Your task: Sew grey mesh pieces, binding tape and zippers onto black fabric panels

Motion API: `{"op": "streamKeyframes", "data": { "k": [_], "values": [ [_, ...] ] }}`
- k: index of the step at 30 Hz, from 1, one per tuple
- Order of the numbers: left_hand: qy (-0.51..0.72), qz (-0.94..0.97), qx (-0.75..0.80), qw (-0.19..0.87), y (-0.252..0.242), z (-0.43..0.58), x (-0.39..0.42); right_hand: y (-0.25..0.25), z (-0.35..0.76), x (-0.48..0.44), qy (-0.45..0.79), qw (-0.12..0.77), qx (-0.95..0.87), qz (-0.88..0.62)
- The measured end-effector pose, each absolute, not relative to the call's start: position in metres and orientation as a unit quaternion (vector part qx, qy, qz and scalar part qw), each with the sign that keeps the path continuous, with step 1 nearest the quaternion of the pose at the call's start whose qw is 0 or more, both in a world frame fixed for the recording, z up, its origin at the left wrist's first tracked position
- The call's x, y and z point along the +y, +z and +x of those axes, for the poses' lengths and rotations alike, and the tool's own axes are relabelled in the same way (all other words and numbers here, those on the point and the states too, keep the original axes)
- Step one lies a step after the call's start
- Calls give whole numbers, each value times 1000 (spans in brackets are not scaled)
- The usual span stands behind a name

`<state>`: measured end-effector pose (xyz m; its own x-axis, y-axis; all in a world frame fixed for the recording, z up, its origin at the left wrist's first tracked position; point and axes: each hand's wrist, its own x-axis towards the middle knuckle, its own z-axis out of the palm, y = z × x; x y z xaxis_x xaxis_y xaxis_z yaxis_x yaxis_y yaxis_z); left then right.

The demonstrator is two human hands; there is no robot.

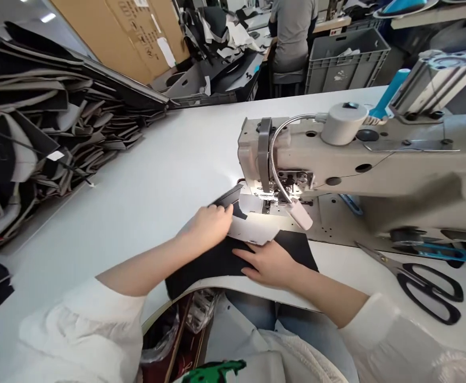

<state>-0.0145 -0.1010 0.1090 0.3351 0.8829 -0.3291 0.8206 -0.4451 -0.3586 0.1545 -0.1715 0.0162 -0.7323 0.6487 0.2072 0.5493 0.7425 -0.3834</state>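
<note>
A black fabric piece (213,263) lies on the white table (149,175) in front of the sewing machine (336,159). A grey-white piece (252,230) sits on top of it, reaching under the lit needle area (267,205). My left hand (207,226) has its fingers curled and pinches the far edge of the fabric next to the needle. My right hand (268,263) lies flat, fingers stretched out, pressing on the black fabric just below the grey-white piece.
A tall heap of cut black and grey pieces (45,133) fills the left side. Black-handled scissors (420,282) lie at the right. Behind the table, a seated person (292,32) works beside a grey crate (344,61) and cardboard boxes (125,32).
</note>
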Motion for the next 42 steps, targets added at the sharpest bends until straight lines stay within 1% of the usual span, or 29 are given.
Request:
{"op": "streamKeyframes", "data": {
  "k": [4, 7, 12, 13, 15, 18, 21, 23, 24, 28, 30, 34, 36, 38, 40, 42],
  "values": [
    [243, -809, -532, -53, 93, 2, -119, 15, 154, -171, 139, 164, -922, -323],
    [210, -818, -527, -94, 89, -1, -120, 15, 156, -172, 133, 157, -923, -327],
    [168, -884, -406, -158, 101, -32, -126, 18, 163, -172, 134, 171, -920, -326],
    [175, -891, -388, -160, 103, -38, -128, 18, 164, -172, 137, 171, -919, -327],
    [205, -889, -388, -133, 104, -45, -131, 18, 165, -173, 140, 162, -923, -319],
    [244, -876, -414, -42, 102, -45, -135, 20, 161, -176, 138, 139, -930, -310],
    [267, -864, -423, 59, 100, -38, -138, 23, 154, -179, 122, 112, -928, -335],
    [280, -848, -440, 97, 101, -33, -136, 27, 154, -180, 107, 104, -929, -339],
    [286, -842, -449, 91, 101, -32, -135, 28, 157, -181, 99, 105, -933, -330],
    [277, -844, -459, -13, 93, -37, -126, 32, 197, -190, 64, 124, -944, -299],
    [226, -853, -469, -36, 83, -43, -119, 30, 233, -202, 35, 161, -919, -359],
    [142, -843, -516, -60, 60, -56, -109, 17, 309, -252, -72, 251, -788, -557],
    [102, -849, -514, -67, 54, -58, -111, 7, 343, -280, -111, 247, -729, -629],
    [77, -863, -494, -73, 55, -56, -115, -5, 375, -302, -124, 200, -700, -674],
    [82, -870, -481, -75, 61, -52, -117, -14, 401, -312, -137, 171, -697, -683],
    [101, -868, -481, -78, 68, -51, -117, -16, 412, -311, -168, 184, -691, -678]
  ]
}}
